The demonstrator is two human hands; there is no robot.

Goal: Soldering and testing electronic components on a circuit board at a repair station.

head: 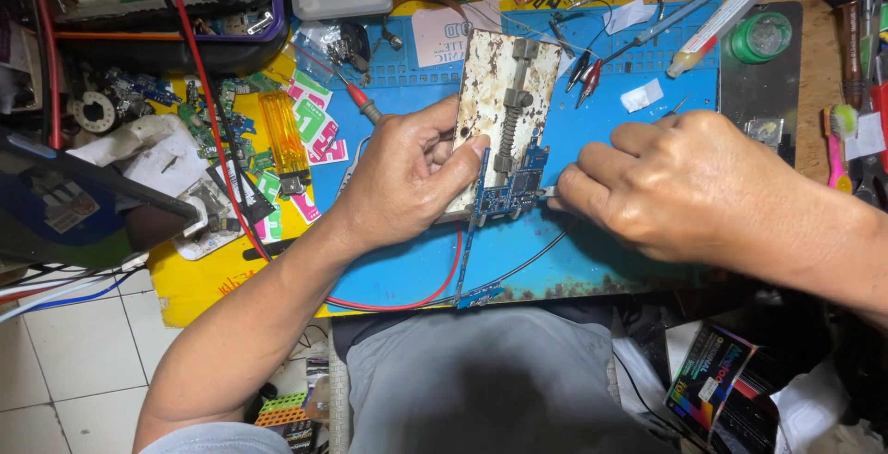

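The blue circuit board (pixel 511 190) sits clamped at the near end of the rusty metal holder (pixel 499 103), which lies on the blue work mat (pixel 610 232). My left hand (pixel 407 177) grips the holder from its left side, fingers curled round the edge and the thumb pressed near the board. My right hand (pixel 684 186) comes in from the holder's right, fingers pinched on a thin metal tool (pixel 548 192) whose tip touches the board's right edge. A long blue strip (pixel 470 251) hangs down from the board toward me. A red wire (pixel 407 301) loops on the mat just nearer than the holder. Left of the holder lies an orange translucent piece (pixel 282 135) among pink and green stickers (pixel 310 121). Beyond the holder, to its right, are a syringe tube (pixel 717 24) and a green-lidded jar (pixel 763 36).
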